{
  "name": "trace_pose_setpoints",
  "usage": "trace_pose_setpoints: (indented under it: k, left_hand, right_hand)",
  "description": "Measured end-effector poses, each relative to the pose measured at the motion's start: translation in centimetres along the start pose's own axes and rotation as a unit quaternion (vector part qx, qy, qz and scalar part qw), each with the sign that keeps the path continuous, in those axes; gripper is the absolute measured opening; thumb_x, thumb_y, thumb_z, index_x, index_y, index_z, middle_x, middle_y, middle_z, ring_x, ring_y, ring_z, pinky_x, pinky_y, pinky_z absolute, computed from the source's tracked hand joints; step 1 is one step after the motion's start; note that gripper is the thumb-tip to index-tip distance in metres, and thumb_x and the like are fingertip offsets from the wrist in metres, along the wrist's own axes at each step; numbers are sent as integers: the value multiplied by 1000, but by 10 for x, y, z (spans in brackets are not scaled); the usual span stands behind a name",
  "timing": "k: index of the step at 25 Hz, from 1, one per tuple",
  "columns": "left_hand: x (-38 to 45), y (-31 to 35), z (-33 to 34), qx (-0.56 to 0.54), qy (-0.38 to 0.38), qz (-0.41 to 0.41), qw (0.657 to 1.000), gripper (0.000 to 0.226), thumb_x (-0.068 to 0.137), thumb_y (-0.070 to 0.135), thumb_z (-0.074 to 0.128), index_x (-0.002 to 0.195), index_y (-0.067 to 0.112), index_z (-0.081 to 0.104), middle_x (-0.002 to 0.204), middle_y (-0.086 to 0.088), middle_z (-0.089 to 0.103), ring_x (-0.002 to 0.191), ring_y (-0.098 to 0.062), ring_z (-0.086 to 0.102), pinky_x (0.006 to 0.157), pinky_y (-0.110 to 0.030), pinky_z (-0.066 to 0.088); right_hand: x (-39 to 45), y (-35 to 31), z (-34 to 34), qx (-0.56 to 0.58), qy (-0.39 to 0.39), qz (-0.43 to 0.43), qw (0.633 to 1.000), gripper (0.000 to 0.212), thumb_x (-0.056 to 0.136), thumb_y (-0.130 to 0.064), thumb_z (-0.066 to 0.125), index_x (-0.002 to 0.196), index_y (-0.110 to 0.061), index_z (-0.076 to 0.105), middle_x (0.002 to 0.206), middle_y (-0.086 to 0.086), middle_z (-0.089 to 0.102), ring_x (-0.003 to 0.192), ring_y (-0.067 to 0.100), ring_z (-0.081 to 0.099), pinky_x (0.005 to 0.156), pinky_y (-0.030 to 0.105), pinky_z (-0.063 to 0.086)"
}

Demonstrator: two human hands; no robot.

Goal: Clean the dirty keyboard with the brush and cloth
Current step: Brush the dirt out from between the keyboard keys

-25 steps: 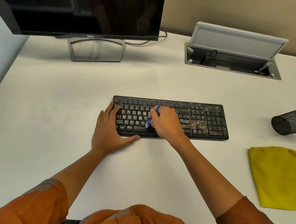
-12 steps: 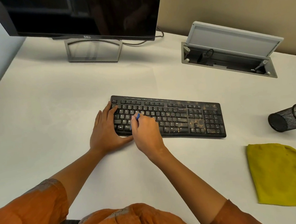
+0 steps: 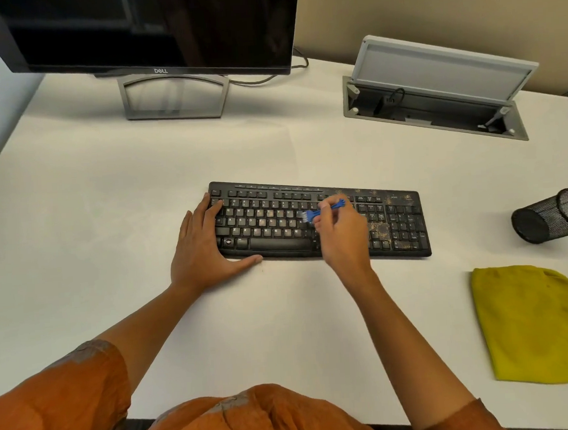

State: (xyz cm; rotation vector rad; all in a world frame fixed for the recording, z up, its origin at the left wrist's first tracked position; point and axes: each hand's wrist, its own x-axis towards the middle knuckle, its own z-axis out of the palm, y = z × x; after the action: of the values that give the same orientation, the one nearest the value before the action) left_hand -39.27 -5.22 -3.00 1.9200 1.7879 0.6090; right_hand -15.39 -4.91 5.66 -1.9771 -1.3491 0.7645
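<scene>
White matte desk (image 3: pixel 108 199) fills my view; speckled black keyboard (image 3: pixel 406 227), left hand (image 3: pixel 201 249) flat, fingers straight; right hand (image 3: pixel 340 234) pinches blue brush (image 3: pixel 325 209); soft yellow cloth (image 3: pixel 532 326) aside.

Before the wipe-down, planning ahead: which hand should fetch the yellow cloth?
Right. The cloth lies right of the keyboard, on the right hand's side; the left hand steadies the keyboard.

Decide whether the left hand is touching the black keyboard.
Touching. The head view shows the left hand lying flat over the left end of the dirty black keyboard, its thumb along the front edge.
</scene>
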Motion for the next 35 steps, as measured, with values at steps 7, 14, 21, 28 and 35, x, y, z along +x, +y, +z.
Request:
trace_pose_setpoints:
  k: [7,14,21,28,35]
  left_hand:
    - [-2,4,-2,-5,11,8,1000,121,57,83,76,153,24,31,166,5,23,148,-24,30,123,-45,29]
    - [-2,5,-3,-8,11,12,1000,119,57,80,79,152,25,32,166,6,23,146,-24,32,122,-43,30]
    - [-3,7,-4,-10,13,11,1000,119,58,75,84,152,25,32,166,7,22,146,-23,31,121,-42,30]
    - [-3,8,-5,-11,16,14,1000,119,58,73,86,152,25,32,165,6,24,146,-23,32,121,-44,31]
    - [-3,7,-5,-8,14,17,1000,120,58,73,85,153,24,31,166,5,23,145,-24,32,121,-47,31]
  right_hand:
    - [-2,20,-14,-118,-56,18,991,37,107,-30,35,88,-6,56,72,10,66,56,20,58,51,42,50]
    - [-10,16,-9,-21,-33,9,999,30,107,-27,40,90,-10,58,72,-1,66,66,25,66,65,45,58]
    - [-4,11,-9,-49,-23,16,998,35,107,-29,35,91,-8,59,76,5,69,67,23,68,67,44,58]
    - [2,10,-23,-24,-83,70,994,39,106,-25,38,87,-3,64,69,5,70,70,32,71,68,48,60]
    - [-5,21,-25,-8,-12,20,1000,30,106,-26,42,83,-18,59,75,7,68,73,31,68,72,48,58]
